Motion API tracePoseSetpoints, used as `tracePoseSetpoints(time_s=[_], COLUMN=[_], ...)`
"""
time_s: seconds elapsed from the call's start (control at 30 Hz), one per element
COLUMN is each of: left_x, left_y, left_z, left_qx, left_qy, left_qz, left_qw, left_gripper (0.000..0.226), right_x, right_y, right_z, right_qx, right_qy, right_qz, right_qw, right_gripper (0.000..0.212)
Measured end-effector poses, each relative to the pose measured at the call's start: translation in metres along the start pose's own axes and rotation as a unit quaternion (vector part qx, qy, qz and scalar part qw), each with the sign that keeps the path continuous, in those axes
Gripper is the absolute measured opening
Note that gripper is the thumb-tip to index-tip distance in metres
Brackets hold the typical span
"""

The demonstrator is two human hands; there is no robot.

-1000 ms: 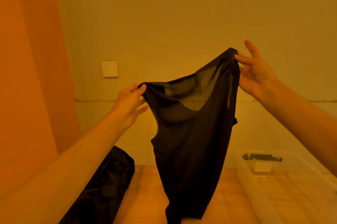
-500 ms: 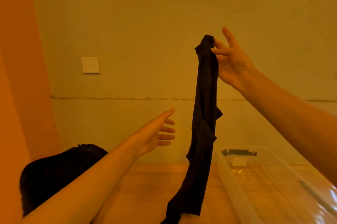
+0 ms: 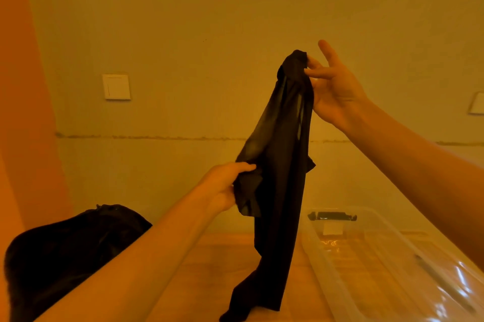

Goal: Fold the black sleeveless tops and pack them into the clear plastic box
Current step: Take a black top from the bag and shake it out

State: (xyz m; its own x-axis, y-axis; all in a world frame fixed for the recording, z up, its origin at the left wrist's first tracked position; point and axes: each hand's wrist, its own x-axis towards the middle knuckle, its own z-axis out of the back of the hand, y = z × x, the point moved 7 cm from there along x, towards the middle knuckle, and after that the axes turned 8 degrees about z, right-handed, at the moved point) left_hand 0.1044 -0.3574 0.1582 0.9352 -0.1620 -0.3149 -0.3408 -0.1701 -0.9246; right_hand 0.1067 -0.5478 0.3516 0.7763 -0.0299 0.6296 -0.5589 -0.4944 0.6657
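A black sleeveless top (image 3: 277,206) hangs lengthwise in the air at the middle of the view, its lower end touching the wooden surface. My right hand (image 3: 334,86) pinches its top end high up, with the other fingers spread. My left hand (image 3: 222,185) grips the cloth's left edge about halfway down. The clear plastic box (image 3: 387,269) stands open at the lower right, below my right arm, and nothing shows inside it.
A heap of black cloth (image 3: 62,253) lies at the lower left on the wooden surface (image 3: 222,256). A yellowish wall with a light switch (image 3: 116,86) stands close behind. An orange wall (image 3: 23,112) runs along the left side.
One second ago both hands held the top spread by its shoulders. My left hand let go, the top hung from my right hand, and now my left hand grips its middle.
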Motion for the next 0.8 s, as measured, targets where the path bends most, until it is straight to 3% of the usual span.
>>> tracePoseSetpoints(time_s=[0.13, 0.3, 0.4, 0.5, 0.63, 0.7, 0.8], left_x=[-0.013, -0.019, -0.028, -0.034, -0.054, -0.064, -0.081], left_y=[-0.047, -0.072, -0.082, -0.106, -0.14, -0.155, -0.171], left_z=[0.05, 0.088, 0.102, 0.114, 0.126, 0.13, 0.124], left_qx=[0.135, 0.156, -0.001, -0.199, -0.279, -0.294, -0.255], left_qy=[-0.126, -0.064, 0.035, 0.115, 0.085, 0.084, 0.083], left_qz=[-0.14, -0.072, -0.03, -0.098, -0.255, -0.309, -0.341], left_qw=[0.973, 0.983, 0.999, 0.968, 0.922, 0.9, 0.901], left_gripper=[0.034, 0.025, 0.042, 0.077, 0.035, 0.037, 0.039], right_x=[0.0, -0.002, -0.003, -0.004, -0.003, -0.003, 0.0], right_y=[-0.007, -0.019, -0.024, -0.03, -0.035, -0.033, -0.023], right_z=[0.008, 0.013, 0.015, 0.018, 0.027, 0.031, 0.032], right_qx=[-0.004, 0.003, -0.005, -0.003, -0.007, -0.009, 0.014], right_qy=[-0.02, -0.053, -0.059, -0.079, -0.149, -0.173, -0.183], right_qz=[-0.009, -0.014, -0.019, -0.031, -0.042, -0.039, -0.021], right_qw=[1.0, 0.998, 0.998, 0.996, 0.988, 0.984, 0.983], right_gripper=[0.079, 0.072, 0.072, 0.074, 0.08, 0.081, 0.078])
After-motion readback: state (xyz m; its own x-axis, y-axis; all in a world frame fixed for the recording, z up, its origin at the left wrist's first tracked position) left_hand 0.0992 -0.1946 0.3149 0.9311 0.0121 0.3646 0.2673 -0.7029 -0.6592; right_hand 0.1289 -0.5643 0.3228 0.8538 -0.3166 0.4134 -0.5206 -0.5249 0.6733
